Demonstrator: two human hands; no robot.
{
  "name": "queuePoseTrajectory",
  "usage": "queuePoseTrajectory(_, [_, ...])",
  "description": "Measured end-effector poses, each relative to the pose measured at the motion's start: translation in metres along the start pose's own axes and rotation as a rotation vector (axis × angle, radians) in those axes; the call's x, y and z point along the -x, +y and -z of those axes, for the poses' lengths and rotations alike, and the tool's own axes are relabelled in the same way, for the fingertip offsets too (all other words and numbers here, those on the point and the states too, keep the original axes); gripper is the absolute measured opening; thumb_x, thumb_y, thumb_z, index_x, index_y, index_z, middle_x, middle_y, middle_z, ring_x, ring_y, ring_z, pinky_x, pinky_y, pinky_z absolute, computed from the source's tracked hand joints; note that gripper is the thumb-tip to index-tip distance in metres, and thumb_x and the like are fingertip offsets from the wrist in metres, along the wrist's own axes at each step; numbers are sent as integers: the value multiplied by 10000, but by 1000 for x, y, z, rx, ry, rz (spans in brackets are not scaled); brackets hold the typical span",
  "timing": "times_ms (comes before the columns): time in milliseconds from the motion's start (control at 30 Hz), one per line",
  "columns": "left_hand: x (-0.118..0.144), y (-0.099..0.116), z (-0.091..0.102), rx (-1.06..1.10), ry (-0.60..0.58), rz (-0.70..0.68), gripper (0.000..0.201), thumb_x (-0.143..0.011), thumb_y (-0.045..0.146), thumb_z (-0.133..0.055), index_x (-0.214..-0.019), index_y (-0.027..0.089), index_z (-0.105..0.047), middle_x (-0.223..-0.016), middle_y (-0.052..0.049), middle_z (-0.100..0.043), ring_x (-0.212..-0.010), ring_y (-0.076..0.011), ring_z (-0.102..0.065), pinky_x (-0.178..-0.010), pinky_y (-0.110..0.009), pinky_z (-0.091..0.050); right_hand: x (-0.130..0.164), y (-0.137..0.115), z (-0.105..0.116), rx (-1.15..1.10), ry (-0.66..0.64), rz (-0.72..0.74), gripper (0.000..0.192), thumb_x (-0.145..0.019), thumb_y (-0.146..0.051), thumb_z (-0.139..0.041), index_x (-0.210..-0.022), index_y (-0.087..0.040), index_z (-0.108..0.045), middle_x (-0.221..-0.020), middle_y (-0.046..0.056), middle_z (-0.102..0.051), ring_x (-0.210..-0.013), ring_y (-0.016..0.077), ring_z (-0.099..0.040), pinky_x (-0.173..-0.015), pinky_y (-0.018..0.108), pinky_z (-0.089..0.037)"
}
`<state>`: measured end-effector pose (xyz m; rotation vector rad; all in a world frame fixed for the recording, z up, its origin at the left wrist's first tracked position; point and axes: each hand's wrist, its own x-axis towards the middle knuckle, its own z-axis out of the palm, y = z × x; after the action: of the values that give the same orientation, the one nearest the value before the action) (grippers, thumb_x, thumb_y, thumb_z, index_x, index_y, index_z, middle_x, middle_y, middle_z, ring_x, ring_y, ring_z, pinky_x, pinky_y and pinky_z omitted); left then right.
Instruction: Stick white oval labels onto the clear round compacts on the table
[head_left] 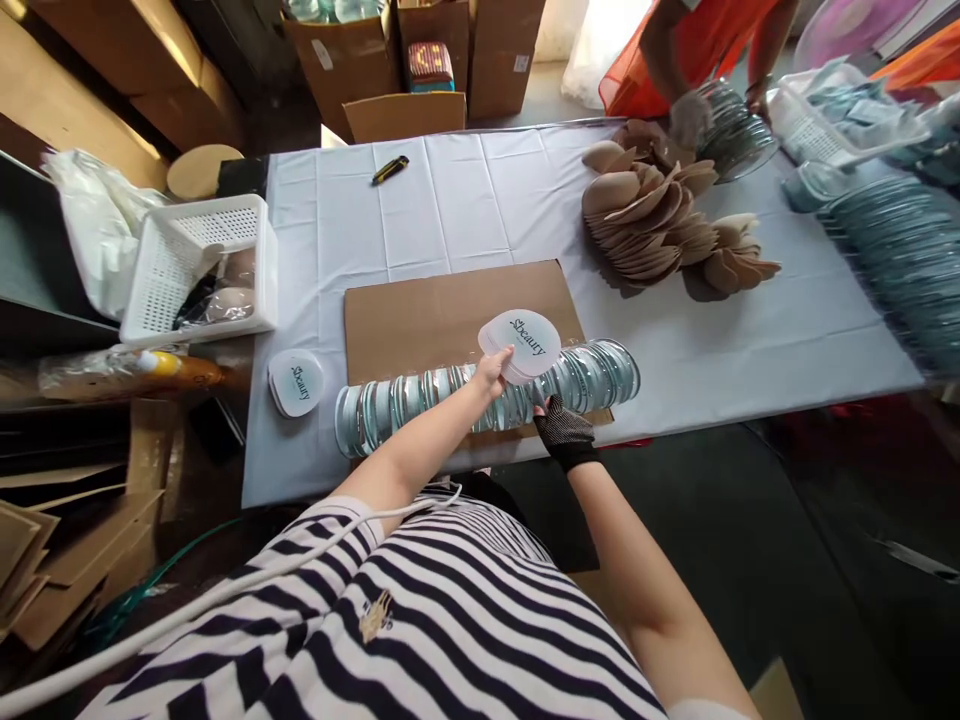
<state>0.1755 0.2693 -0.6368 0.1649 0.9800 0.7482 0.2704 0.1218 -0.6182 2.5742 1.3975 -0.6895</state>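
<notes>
My left hand [493,371] is closed on a small stack of white rounded cards [531,340] with "beauty" printed on the top one. It holds them above a long row of clear round plastic cases [405,400] standing on edge, pressed side by side. My right hand [564,432], in a black fingerless mesh glove, is at the near side of the row, its thumb and fingertips closed on the edge of one case. The row lies across a flat brown cardboard sheet [442,305]. Another stack of the same cards [297,383] lies on the table to the left.
A yellow-black box cutter [390,170] lies toward the back of the white-covered table [360,230]. A white basket [259,260] stands at left. Beige rounded pads [637,220] are piled at right, near more cases [907,260]. Across the table, a person in orange [694,50] handles clear cases.
</notes>
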Motion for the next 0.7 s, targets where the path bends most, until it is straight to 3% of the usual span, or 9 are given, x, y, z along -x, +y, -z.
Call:
queuePoseTrajectory(200, [0, -1, 2, 0, -7, 4, 298, -791, 104, -722, -1087, 124, -695, -1081, -120, -749, -1114, -267, -680, -1069, -462, -492, 6, 20, 1, -34, -36, 49, 248, -982, -271, -409, -1139, -169, -572, -1043, 115, -696, -887, 194, -657, -643, 265, -331])
queuePoseTrajectory(400, [1, -1, 4, -4, -9, 16, 339, -781, 127, -743, -1115, 123, -689, -1081, -123, -749, -1124, -277, -674, -1067, -474, -492, -19, 7, -20, -69, -46, 46, 271, -990, -276, -394, -1108, -169, -614, -931, 125, -690, -841, 214, -646, -703, 290, -385])
queuePoseTrajectory(500, [2, -3, 5, -5, -14, 6, 334, -788, 126, -734, -1118, 128, -690, -1083, -120, -749, -1137, -276, -667, -1074, -476, -486, -21, 7, -29, -413, -143, 49, 233, -949, -269, -444, -1068, -187, -627, -794, 80, -640, -726, 179, -606, -671, 280, -410])
queuePoseTrajectory(600, [4, -5, 5, -10, -14, -39, 297, -807, 116, -706, -1104, 122, -696, -1084, -118, -749, -1147, -273, -662, -1083, -473, -477, -20, 12, -31, -764, -309, 92, 315, -928, -305, -407, -1154, -208, -604, -680, 4, -559, -571, 135, -528, -579, 246, -420])
queuePoseTrajectory(700, [5, -8, 2, -27, -6, -80, 299, -797, 118, -714, -1096, 116, -701, -1087, -124, -747, -1157, -279, -656, -1092, -479, -464, -27, 21, -20, -907, -391, 97, 397, -907, -408, -400, -1142, -184, -629, -580, -27, -488, -472, 130, -453, -500, 246, -413])
